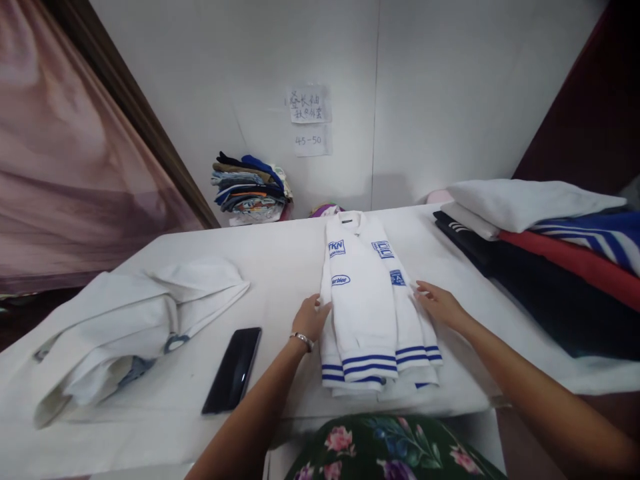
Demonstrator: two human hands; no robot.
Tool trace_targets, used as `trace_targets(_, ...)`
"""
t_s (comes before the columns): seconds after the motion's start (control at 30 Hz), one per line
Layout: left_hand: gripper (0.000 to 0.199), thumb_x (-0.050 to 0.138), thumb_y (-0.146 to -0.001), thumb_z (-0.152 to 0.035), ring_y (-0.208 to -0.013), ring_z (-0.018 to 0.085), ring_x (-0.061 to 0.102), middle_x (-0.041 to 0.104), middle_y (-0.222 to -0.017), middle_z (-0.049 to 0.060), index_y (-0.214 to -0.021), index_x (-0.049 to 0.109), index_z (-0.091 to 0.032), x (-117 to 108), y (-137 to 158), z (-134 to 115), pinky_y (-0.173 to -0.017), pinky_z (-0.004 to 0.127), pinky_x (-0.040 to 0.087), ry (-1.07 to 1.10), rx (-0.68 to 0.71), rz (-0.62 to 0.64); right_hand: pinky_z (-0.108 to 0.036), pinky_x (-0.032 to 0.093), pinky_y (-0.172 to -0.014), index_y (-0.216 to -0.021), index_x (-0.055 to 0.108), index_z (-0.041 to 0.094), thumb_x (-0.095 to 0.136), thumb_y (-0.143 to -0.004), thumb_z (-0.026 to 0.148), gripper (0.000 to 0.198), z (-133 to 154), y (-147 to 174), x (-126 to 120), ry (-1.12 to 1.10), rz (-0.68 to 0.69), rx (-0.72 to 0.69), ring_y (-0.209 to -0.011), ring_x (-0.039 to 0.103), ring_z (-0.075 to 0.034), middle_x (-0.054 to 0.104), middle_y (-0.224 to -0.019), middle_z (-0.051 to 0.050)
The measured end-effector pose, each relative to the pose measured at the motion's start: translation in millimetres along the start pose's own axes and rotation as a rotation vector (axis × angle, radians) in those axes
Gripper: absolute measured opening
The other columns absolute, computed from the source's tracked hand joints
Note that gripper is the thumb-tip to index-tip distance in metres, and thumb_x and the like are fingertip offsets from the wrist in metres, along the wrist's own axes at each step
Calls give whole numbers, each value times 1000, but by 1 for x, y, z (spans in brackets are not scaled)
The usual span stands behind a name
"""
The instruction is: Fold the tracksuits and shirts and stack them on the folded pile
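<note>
A white jacket [363, 307] with blue patches and blue-striped cuffs and hem lies folded in a narrow shape, its collar toward the wall. The sleeves are laid over the front. At its left edge is my left hand [311, 319], with a bracelet on the wrist, thumb and fingers apart and touching the fabric. Against the right edge, my right hand [441, 305] has its fingers stretched out beside the cloth. Neither hand visibly grips the jacket. The fingertips' undersides are hidden.
The white-covered table [280, 267] carries a dark phone [233, 371] and a crumpled white garment [135, 327] on the left. Folded clothes [550, 267] are piled on the right. Beyond the far edge stands another clothes stack [250, 190]. Handwritten papers [310, 120] hang on the wall.
</note>
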State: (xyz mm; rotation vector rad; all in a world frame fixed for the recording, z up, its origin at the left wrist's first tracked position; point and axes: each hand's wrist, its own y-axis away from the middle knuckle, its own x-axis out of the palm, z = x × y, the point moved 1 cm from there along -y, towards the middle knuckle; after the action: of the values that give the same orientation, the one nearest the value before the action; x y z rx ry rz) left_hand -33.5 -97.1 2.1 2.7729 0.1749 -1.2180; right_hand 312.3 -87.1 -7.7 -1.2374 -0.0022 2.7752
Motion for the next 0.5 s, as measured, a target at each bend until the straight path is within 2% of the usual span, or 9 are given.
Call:
trace_targets(0.1,46,59,-80,-39,-91,21,59,63,-106,9,-120,55,-17,7,-7,-6,-83,31,43,8,-9,46,-30,52,-74,-127,55,20,52,-81,39,50,0,5,4,-11,48,20,-74,63,-16,68,-102,-4)
trace_targets(0.23,44,60,-79,-35,-83,21,60,65,-92,7,-119,55,-16,8,-11,-12,-76,31,44,-55,-29,74,-31,50,-75,-128,54,20,51,-81,40,51,4,11,8,50,83,-20,-74,61,-17,67,-97,-3)
trace_targets(0.43,34,55,-83,-34,-82,18,59,64,-93,6,-112,58,-16,2,-4,-13,-76,29,43,-87,42,-67,-31,50,-71,-128,54,21,46,-84,41,49,21,12,10,48,27,-132,-74,60,-17,65,-105,-5)
trace_targets(0.5,32,55,-83,-33,-83,19,59,65,-93,6,-111,59,-17,3,0,-14,-78,30,43,-80,52,-63,-32,50,-71,-129,53,23,46,-85,41,48,34,10,14,36,50,-184,-74,60,-18,65,-108,-5)
